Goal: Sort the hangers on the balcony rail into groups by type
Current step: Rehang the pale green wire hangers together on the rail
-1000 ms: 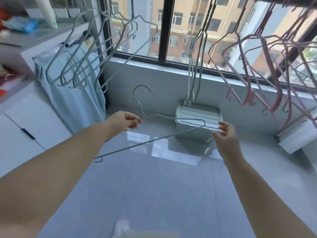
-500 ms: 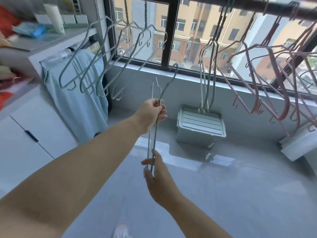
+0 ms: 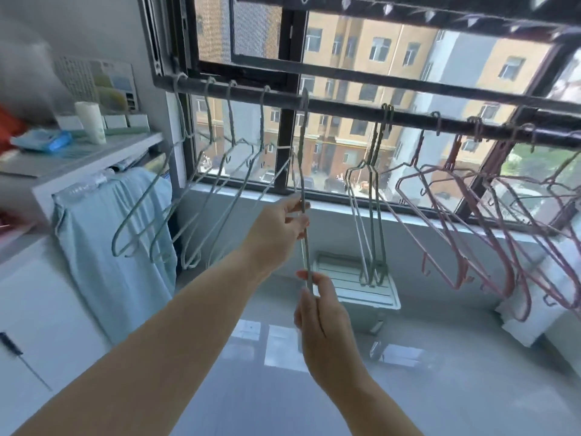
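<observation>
Beyond the balcony window [image 3: 361,58] we see flats. Across it runs the rail [image 3: 339,110], with pink hangers [image 3: 481,228] towards its right and green hangers [image 3: 220,171] towards its left. Between them (edge-on to us) one green hanger [image 3: 302,184] hooks over the rail. Our left hand [image 3: 276,228] pinches its middle and our right hand [image 3: 323,309] pinches its lower end.

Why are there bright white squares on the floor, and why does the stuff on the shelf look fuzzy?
Head view: the squares are glare, the glossy floor mirroring daylight from the window. Head view, left edge: the shelf and its white bottle are smeared by blur, while the green hanger in the middle looks sharper.
</observation>
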`<state>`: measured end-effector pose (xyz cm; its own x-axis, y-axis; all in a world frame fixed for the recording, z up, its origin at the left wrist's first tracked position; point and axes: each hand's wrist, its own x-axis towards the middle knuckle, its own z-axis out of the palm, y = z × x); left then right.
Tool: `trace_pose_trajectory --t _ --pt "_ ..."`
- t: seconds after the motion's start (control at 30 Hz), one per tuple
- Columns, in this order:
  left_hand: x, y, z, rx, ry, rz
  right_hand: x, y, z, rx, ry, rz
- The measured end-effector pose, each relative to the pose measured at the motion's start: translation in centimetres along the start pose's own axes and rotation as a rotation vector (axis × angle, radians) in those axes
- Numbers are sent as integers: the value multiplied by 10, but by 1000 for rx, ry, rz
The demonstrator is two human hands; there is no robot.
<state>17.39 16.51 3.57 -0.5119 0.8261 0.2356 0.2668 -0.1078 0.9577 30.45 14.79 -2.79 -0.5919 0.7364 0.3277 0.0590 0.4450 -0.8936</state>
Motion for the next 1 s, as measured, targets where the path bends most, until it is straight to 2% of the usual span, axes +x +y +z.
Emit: trace_pose_trajectory --t 0.1,0.2,0.37,0.53,0.63,0.7,0.73,0.8,0.83,0.9,1.0 --pt "11 16 -4 138 25 40 37 -23 0 -22 64 -32" --pt "24 26 -11 126 8 32 69 -37 3 -71 73 -27" --pt "41 17 -25 11 -21 -77 81 -36 20 -123 22 9" --pt "38 -2 -22 -62 15 -131 75 -26 25 -104 -58 143" --pt "39 -11 -18 33 86 -136 70 -26 18 -281 -148 176" --pt "37 -14 -13 261 208 -78 63 -31 11 -432 -173 143" --pt "34 -13 -10 352 270 16 58 -36 6 -478 -135 93" --pt "27 -2 -1 385 309 253 49 -49 -6 -545 16 -78" --pt "25 6 4 341 266 325 45 -53 -13 -597 110 -157" --pt "25 20 14 217 101 297 44 -57 -27 -700 263 -189" --pt "28 26 33 165 -157 79 48 -56 -45 -829 245 -1"
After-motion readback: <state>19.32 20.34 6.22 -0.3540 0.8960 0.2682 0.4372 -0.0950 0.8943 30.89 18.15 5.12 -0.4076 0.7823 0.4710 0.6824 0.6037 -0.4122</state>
